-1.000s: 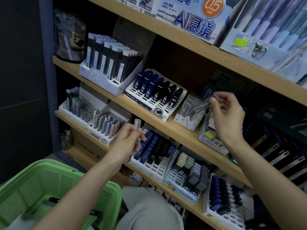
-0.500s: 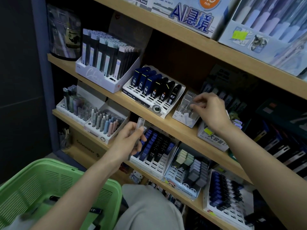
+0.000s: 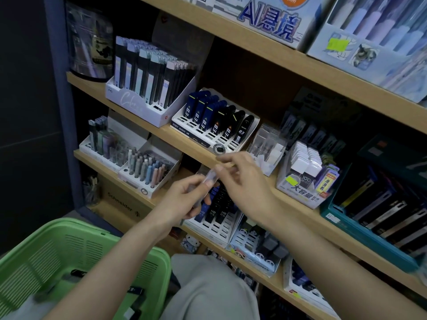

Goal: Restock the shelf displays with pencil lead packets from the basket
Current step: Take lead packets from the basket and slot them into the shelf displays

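1. Wooden shelves (image 3: 254, 46) packed with stationery displays fill the view. Closest to the camera, bottom left, is the green basket (image 3: 111, 230), with a few dark packets lying on its floor. A knee in grey trousers (image 3: 208, 294) sits right beside it.
2. Just past the basket rim is the left hand (image 3: 182, 199). Its fingers and thumb are curled round the lower part of a clear lead packet (image 3: 211, 179), which is held in the air and tilted up towards the right.
3. The right hand (image 3: 245, 188) meets it from the other side, fingers loosely bent, fingertips at the packet's upper end. Motion blur hides whether they actually pinch it, so that cannot be told.
4. Directly behind both hands, on the lower shelf, stands a white slotted tray (image 3: 217, 225) holding blue and black lead cases marked HB. Left of it is a tray of pastel tubes (image 3: 147, 167).
5. One shelf up, a white tray of blue and black cases (image 3: 215, 121) leans back. Just to its right is a small clear display (image 3: 265, 144) holding see-through packets.
6. Further left on that shelf, tall dark packets stand upright in a white box (image 3: 147, 88).
7. At the very top sits a pale box with large blue lettering (image 3: 270, 21).
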